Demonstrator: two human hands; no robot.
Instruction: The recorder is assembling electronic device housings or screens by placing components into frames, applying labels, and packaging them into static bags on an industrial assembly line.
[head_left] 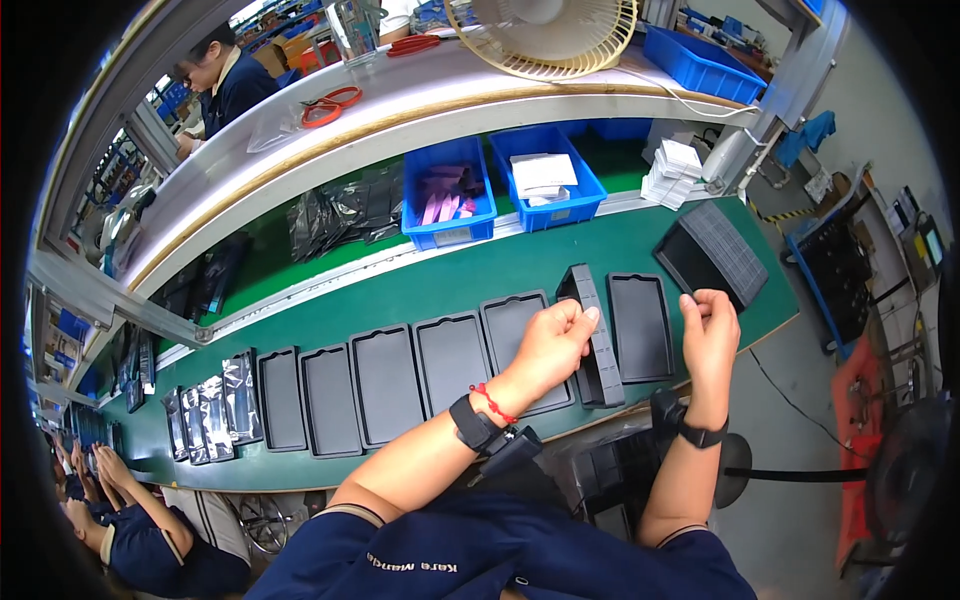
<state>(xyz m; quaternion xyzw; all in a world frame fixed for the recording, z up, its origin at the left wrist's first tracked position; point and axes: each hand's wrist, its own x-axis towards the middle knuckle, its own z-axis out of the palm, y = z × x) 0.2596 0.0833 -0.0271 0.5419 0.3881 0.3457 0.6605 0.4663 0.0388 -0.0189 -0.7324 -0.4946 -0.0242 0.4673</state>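
Observation:
My left hand (556, 342) is closed on the upper part of a black tray (600, 368) that stands tilted on its long edge. To its right, a shallow black tray (641, 328) lies flat on the green bench (470, 268). My right hand (712, 325) is raised near that flat tray, its fingers curled in toward the thumb; whatever they may hold is too small or hidden to make out. Beyond this hand a stack of black trays (712, 255) leans at an angle. More flat black trays (449, 352) form a row to the left of my left hand.
Clear-bagged dark items (240, 395) lie at the row's left end. Blue bins (450, 238) and white cards (672, 172) stand along the back. Above is a shelf with red-handled scissors (330, 105) and a fan (545, 40). Co-workers (150, 530) sit at left.

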